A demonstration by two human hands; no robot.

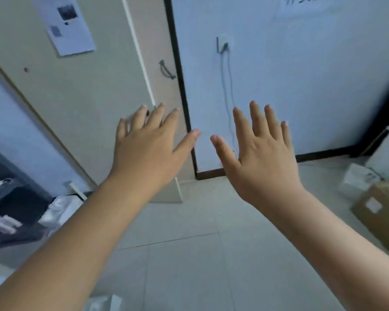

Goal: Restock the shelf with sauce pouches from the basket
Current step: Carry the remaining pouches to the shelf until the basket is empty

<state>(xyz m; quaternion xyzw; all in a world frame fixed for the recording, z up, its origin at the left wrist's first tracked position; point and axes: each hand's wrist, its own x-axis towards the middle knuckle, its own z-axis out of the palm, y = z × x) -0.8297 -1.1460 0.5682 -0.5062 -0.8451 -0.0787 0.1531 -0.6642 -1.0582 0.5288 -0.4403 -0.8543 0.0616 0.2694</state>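
My left hand (147, 145) and my right hand (259, 153) are both stretched out in front of me at mid-frame, backs toward the camera, fingers spread, holding nothing. They hover side by side over a tiled floor, facing a beige door and a white wall. No basket and no sauce pouches are in view. A dark shelf unit (2, 198) with small pale items on it shows at the left edge, well away from both hands.
A beige door (94, 86) with a grey handle (166, 69) stands ahead. A cable (228, 90) hangs from a wall socket. Cardboard boxes (377, 207) sit on the floor at the right. A white bag (58, 209) lies beside the shelf. Pale floor tiles (189, 254) spread below.
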